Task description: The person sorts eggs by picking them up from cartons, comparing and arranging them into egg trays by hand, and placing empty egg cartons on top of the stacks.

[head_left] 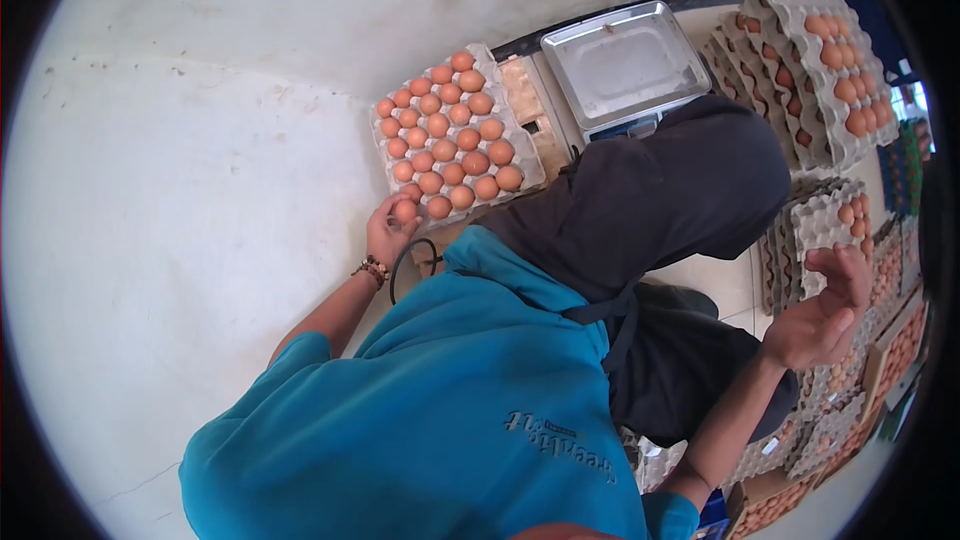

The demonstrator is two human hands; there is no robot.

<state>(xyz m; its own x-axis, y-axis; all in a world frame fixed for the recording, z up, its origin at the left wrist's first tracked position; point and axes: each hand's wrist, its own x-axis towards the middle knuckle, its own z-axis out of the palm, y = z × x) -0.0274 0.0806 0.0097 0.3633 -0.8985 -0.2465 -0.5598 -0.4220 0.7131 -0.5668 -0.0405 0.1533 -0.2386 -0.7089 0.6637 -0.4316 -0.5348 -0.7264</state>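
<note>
My left hand [393,228], with a beaded bracelet on its wrist, curls its fingers round a brown egg [404,211] at the near corner of an egg tray [527,172]. Rows of brown eggs [444,150] fill this grey pulp tray. Off to the right, my right hand [825,312] is raised with its fingers apart and nothing in it. Behind that hand, and partly hidden by it, stands a stack of pulp trays [822,225] with a few eggs on top.
A scale with a shallow metal pan [625,65] stands beyond my knee, beside a wooden piece [522,90]. At the upper right rises a tall tilted stack of egg trays [815,145]. More boxed eggs [900,350] line the right side. A pale wall [200,190] borders the left.
</note>
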